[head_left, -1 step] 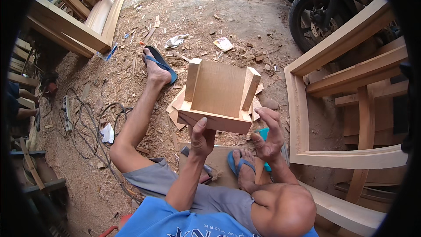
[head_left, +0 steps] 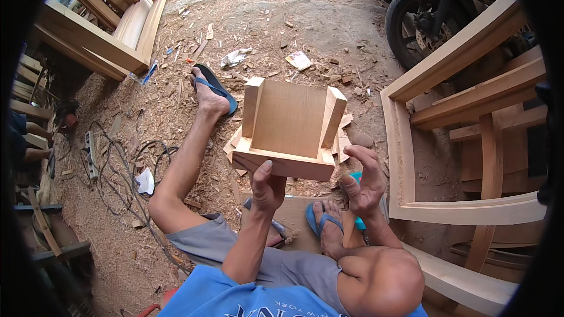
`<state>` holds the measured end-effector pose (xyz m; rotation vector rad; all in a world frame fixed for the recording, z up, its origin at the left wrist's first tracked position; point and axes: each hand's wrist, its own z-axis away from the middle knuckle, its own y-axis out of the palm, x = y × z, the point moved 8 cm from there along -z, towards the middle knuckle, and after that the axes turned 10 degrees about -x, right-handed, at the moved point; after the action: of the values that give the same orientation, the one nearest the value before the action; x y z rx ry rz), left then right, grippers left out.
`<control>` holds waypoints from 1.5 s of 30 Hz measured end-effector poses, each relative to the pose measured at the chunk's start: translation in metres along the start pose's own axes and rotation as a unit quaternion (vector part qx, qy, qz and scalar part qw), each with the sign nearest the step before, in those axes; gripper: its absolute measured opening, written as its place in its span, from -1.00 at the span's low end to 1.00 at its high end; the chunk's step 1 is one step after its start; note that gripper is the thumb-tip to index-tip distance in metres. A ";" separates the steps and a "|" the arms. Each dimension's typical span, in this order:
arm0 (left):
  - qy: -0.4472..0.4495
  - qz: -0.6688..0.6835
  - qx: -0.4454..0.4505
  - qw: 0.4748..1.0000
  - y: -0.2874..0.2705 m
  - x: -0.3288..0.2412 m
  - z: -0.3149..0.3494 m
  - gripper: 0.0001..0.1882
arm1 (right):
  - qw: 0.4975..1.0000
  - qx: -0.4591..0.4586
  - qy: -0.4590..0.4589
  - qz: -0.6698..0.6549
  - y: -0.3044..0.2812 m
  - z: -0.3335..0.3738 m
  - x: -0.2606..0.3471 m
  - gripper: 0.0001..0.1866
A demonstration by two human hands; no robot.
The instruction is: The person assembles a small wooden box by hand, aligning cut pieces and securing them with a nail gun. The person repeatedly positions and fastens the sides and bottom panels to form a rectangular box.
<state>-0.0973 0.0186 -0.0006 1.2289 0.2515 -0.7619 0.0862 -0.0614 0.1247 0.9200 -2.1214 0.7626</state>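
Observation:
My left hand (head_left: 267,191) grips a small wooden box-like frame (head_left: 291,117) from below, its thumb pressed against the near rail. The frame has a flat brown panel between two upright side pieces and a pale rail along the near edge; its far end has no rail. Just off the right near corner is my right hand (head_left: 365,185), its thumb and forefinger apart with nothing visible between them. Its other fingers are curled and partly hidden. Behind that hand a teal object (head_left: 358,223) shows only in part.
Wood chips and shavings cover the ground, with a cable and power strip (head_left: 90,154) at left. A large wooden frame (head_left: 399,152) leans at right beside a motorbike wheel (head_left: 420,29). More wooden frames (head_left: 100,38) stand far left. A tool (head_left: 277,228) lies on a board by my foot.
The wooden frame has shifted slightly left and tilted a little in my left hand. My right hand has moved slightly right, a bit farther from the corner.

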 end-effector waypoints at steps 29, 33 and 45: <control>0.000 0.023 -0.021 1.000 0.040 -0.025 -0.009 -0.38 | 0.945 0.019 0.227 -0.234 0.034 0.002 -0.027 -0.50; 0.035 -0.035 -0.004 0.999 0.046 -0.030 -0.006 -0.41 | 0.940 0.018 0.252 -0.231 0.034 0.004 -0.033 -0.52; 0.033 -0.026 -0.035 0.999 0.052 -0.029 -0.008 -0.43 | 0.959 0.039 0.219 -0.176 0.034 0.014 -0.048 -0.37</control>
<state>-0.0832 0.0442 0.0521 1.1868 0.3630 -0.7520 0.0794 -0.0340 0.0717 1.0252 -1.5012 0.7812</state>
